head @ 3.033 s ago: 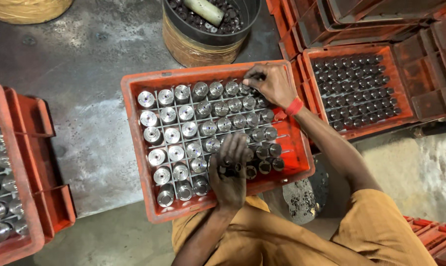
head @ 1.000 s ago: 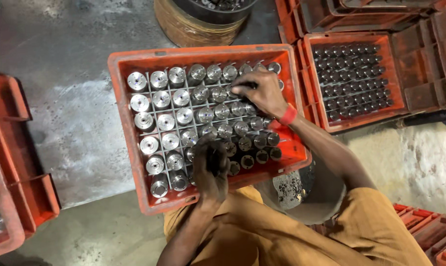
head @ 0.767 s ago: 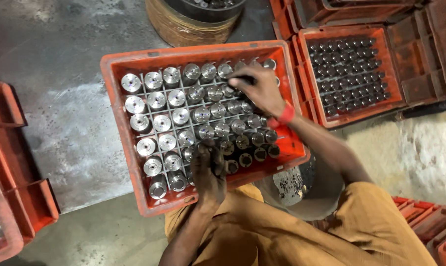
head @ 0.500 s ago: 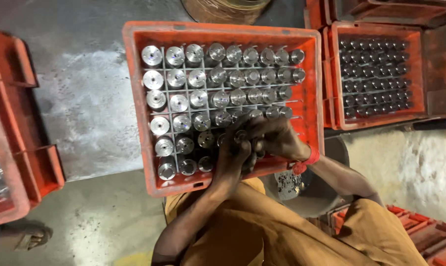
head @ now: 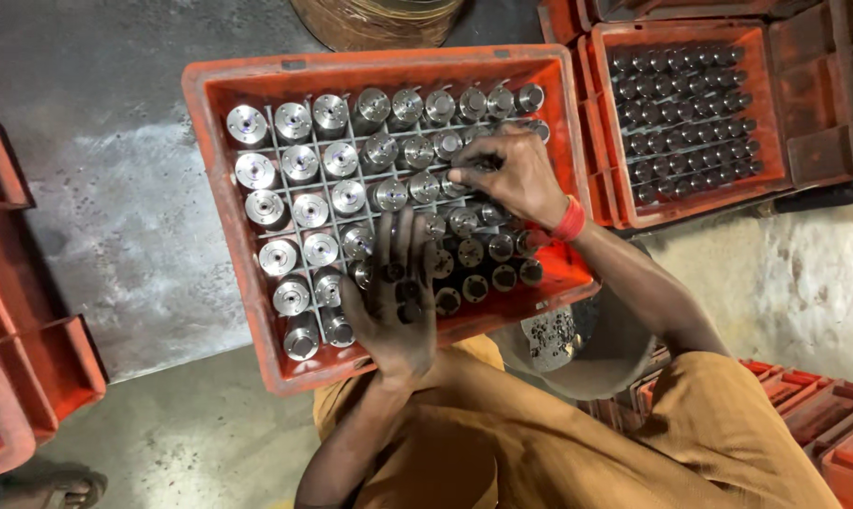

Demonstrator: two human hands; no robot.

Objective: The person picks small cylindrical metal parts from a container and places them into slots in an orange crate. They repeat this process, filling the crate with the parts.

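Since last frame right hand (head: 506, 174) moved from crate's near edge toward far right corner, pinching metal cylinder (head: 471, 179); left hand (head: 395, 302) flat, released, near edge of orange crate (head: 209, 170). I'd seat each cylinder square in its cell.

Orange-red plastic crate (head: 247, 80), gridded inside; shiny silver metal cylinders (head: 299, 165) in the upper rows, darker grey-black ones (head: 473, 283) toward its near right corner. Second orange-red crate (head: 690, 203) packed with dull dark-grey parts (head: 686, 118). Red band (head: 570, 219) at the wrist. Mustard-brown garment (head: 558, 443). Mottled grey floor (head: 96, 188). Tan woven basket (head: 370, 19).
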